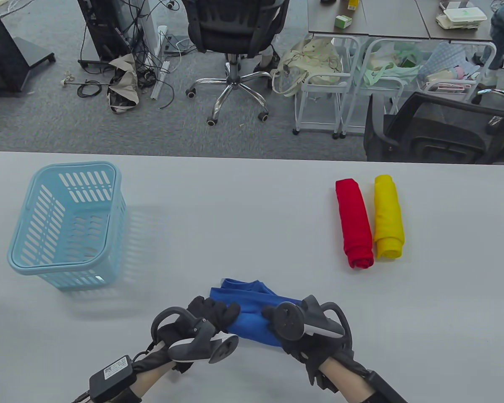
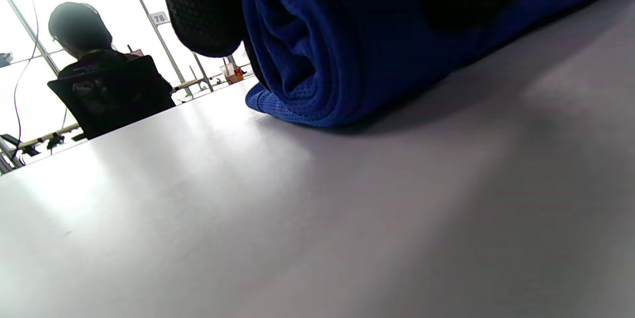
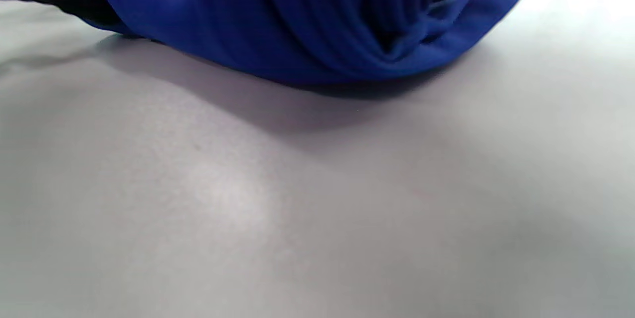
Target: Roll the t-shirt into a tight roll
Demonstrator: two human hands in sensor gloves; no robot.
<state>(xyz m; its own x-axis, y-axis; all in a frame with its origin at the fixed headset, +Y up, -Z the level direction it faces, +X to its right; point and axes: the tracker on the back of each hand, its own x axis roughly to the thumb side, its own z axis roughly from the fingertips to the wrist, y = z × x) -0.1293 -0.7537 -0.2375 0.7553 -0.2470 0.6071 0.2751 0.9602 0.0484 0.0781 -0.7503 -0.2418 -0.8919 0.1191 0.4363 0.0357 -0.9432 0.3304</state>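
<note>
While the blue t-shirt (image 1: 252, 315) lies rolled (mostly), left hand (image 1: 212, 315) and right hand (image 1: 306, 336) grip it.

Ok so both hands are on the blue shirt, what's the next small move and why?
Probably keep rolling the blue t-shirt away from the body, both hands pressing down. The left hand and right hand rest on a coiled part, its spiral visible in the left wrist view, while a flat strip of fabric lies unrolled on the table beyond.

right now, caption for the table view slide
Both hands press a blue t-shirt roll; red and yellow rolls lie finished.
</note>
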